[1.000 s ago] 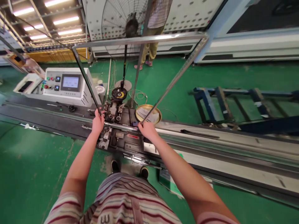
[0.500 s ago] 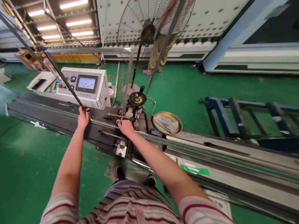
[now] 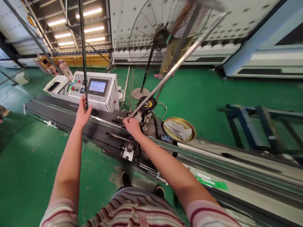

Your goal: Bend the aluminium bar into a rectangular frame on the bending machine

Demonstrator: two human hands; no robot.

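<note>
A slim rectangular metal frame stands on the long machine bed, its dark left bar (image 3: 83,53) upright and its silvery right bar (image 3: 174,67) slanting up to the right. My left hand (image 3: 82,115) is at the foot of the dark bar, which runs between its thumb and loosely spread fingers. My right hand (image 3: 133,126) is closed on the low end of the silvery bar, beside the machine's rollers. Between both hands, the frame's lower bar (image 3: 106,121) lies along the bed (image 3: 59,117). A black handwheel (image 3: 147,103) is just beyond my right hand.
A white control box (image 3: 110,97) with a screen stands behind the bed. To the right is a brass-coloured tray (image 3: 165,130) with grey gloves (image 3: 178,130). Beyond are a large fan (image 3: 161,38), a person (image 3: 177,52) and blue racks (image 3: 246,126).
The frame's upper part has swung: its left bar now stands more upright, and its right bar leans far to the right. My left hand has risen slightly. The camera view has shifted left.
</note>
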